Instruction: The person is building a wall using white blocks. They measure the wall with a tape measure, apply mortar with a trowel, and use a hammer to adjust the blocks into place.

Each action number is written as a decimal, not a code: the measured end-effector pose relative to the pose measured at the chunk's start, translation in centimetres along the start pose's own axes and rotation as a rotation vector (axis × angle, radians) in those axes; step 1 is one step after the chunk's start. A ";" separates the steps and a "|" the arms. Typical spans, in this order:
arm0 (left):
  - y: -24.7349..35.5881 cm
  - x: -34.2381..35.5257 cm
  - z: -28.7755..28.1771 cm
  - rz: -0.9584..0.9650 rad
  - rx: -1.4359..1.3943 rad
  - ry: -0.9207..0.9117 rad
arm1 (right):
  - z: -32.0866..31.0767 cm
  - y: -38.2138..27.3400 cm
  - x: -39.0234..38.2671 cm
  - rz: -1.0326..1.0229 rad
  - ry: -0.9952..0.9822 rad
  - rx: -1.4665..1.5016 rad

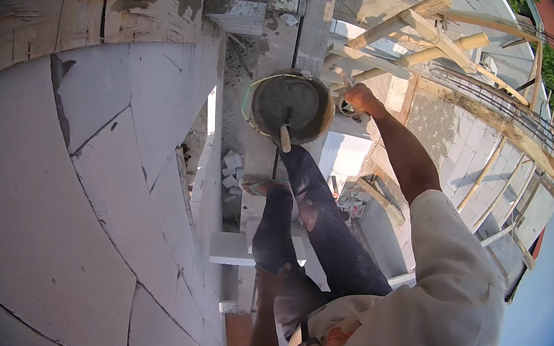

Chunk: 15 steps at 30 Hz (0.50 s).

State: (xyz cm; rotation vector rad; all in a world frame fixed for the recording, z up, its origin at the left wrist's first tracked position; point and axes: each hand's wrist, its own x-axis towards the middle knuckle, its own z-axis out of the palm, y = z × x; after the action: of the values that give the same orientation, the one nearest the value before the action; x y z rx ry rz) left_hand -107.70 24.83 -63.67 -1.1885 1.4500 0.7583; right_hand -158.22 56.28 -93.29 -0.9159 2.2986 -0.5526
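A round bucket [327, 116] of wet grey mortar [283, 100] stands on the planks ahead of my feet. From the mortar sticks out the wooden handle [285, 139] of a tool whose blade is hidden. My right hand [363, 100] reaches forward, just right of the bucket, its fingers closed. A pale, narrow thing shows beside the fist, but I cannot make out its kind. My left forearm runs up from the lower edge, and my left hand [271, 281] is low by my bent knee. The fingers of that hand are hidden in shade.
A pale block wall [119, 152] rises close on my left. Narrow planks [281, 33] run ahead under the bucket. A white block [232, 247] lies by my legs. Wooden poles [441, 44] and long reinforcing bars [497, 97] cross on the right; rubble [232, 167] lies below.
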 end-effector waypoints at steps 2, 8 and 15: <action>3.2 1.9 -0.4 -0.255 -0.002 0.000 | 1.6 1.9 8.2 0.007 -0.447 -0.510; 6.4 3.8 -0.6 -0.359 -0.072 0.118 | 2.2 1.0 19.0 0.392 -0.159 -0.127; 5.7 3.9 0.7 -0.300 -0.052 0.154 | 8.5 8.8 15.1 0.354 -0.127 0.069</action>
State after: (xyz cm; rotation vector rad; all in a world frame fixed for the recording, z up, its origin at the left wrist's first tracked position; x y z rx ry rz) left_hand -112.61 26.10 -68.39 -1.4911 1.3401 0.5095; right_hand -165.64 50.04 -110.16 -0.4793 2.2409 -0.4046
